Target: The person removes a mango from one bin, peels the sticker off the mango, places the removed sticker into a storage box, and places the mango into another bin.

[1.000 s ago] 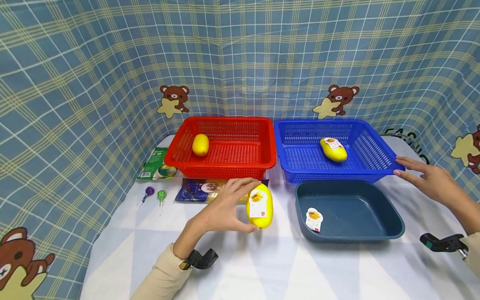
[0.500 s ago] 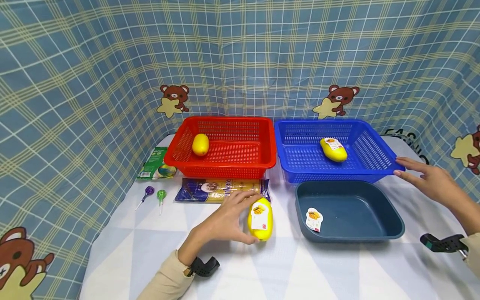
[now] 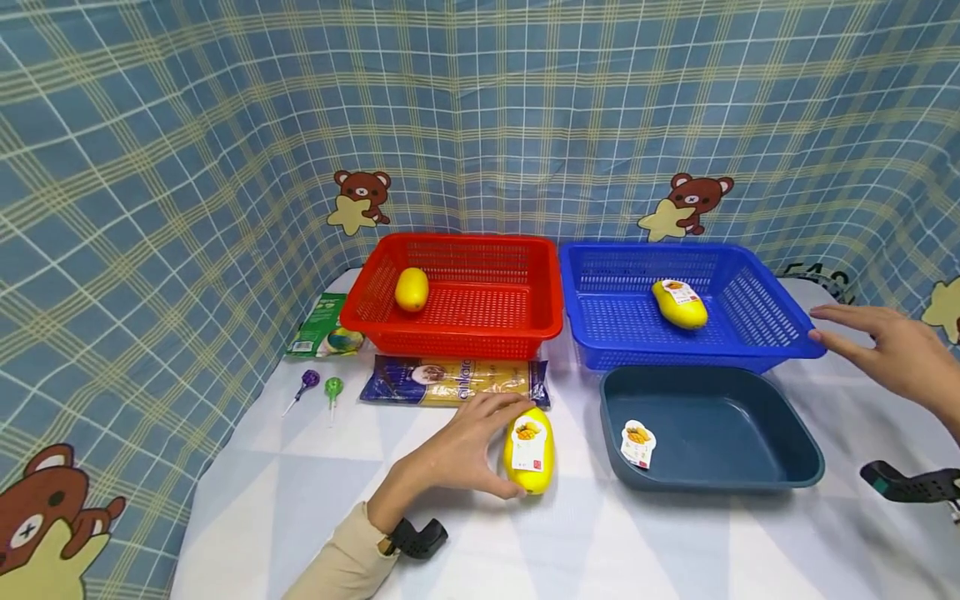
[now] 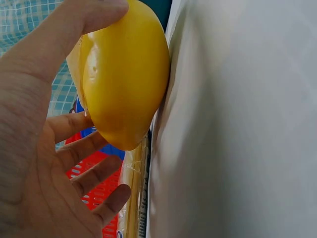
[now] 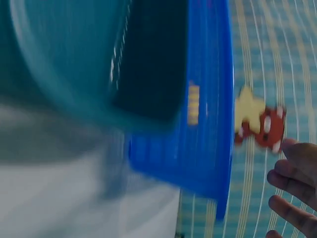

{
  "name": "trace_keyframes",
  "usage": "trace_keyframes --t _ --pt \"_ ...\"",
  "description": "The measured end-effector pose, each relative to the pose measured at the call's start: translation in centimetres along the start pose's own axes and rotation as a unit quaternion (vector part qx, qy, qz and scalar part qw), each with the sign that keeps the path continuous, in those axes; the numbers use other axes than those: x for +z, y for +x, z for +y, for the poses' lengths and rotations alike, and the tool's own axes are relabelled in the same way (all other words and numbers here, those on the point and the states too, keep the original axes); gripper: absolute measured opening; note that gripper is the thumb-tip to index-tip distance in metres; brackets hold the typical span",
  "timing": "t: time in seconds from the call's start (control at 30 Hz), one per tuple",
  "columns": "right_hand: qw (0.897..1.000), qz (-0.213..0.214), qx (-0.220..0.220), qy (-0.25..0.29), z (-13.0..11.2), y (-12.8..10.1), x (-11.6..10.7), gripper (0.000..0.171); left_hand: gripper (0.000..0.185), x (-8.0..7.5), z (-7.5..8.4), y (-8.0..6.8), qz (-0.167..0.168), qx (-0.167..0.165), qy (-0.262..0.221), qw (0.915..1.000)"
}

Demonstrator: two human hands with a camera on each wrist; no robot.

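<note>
White tablecloth [image 3: 300,492]; smooth oval yellow fruit [image 3: 529,450].

Labelled yellow mango [image 3: 529,450] upright on table

1. Mango [image 3: 529,451]: yellow, with a white label.
2. Baskets: one red [image 3: 480,327], one blue [image 3: 592,333].
3. Tray [image 3: 750,433]: dark teal.
4. Backdrop [image 3: 187,167]: blue plaid with cream lines and brown bears.
5. Desk [image 3: 600,542]: white and pale grey triangles.
</note>
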State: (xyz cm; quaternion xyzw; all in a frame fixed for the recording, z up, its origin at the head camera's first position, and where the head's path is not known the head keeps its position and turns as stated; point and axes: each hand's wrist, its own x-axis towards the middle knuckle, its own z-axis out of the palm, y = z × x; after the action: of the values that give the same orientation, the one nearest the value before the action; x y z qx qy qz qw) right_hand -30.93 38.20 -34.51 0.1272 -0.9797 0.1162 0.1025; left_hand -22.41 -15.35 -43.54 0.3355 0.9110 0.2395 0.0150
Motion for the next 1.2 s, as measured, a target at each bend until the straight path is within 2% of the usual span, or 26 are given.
trace_keyframes --t 0.1,0.3,0.47,0.57,0.77,1.2 --pt "1.000 0.018 -0.007 0.000 -2.3 -0.4 -0.5 0.048 0.109 0.3 0.0 0.2 0.003 -0.004 -0.007 1.0000" --pt "0.993 0.044 -0.094 0.050 -8.5 -1.1 -0.3 0.038 0.109 0.4 0.0 0.3 0.008 0.007 -0.007 0.9999" --pt "0.980 0.035 -0.173 0.091 -13.8 -1.2 0.2 0.031 0.108 0.4 0.0 0.5 0.015 0.015 -0.001 0.9998" --pt "0.972 0.015 -0.204 0.112 -16.7 -1.4 1.2 0.028 0.108 0.4 -0.1 0.4 0.013 0.012 -0.002 0.9998" --pt "0.965 -0.054 -0.216 0.143 -20.8 -1.8 2.8 0.027 0.109 0.3 -0.1 0.3 0.011 0.009 -0.005 0.9999" --pt "0.948 -0.108 -0.234 0.187 -25.2 -1.9 6.7 0.020 0.108 0.3 0.0 0.2 0.009 0.004 -0.007 0.9999"
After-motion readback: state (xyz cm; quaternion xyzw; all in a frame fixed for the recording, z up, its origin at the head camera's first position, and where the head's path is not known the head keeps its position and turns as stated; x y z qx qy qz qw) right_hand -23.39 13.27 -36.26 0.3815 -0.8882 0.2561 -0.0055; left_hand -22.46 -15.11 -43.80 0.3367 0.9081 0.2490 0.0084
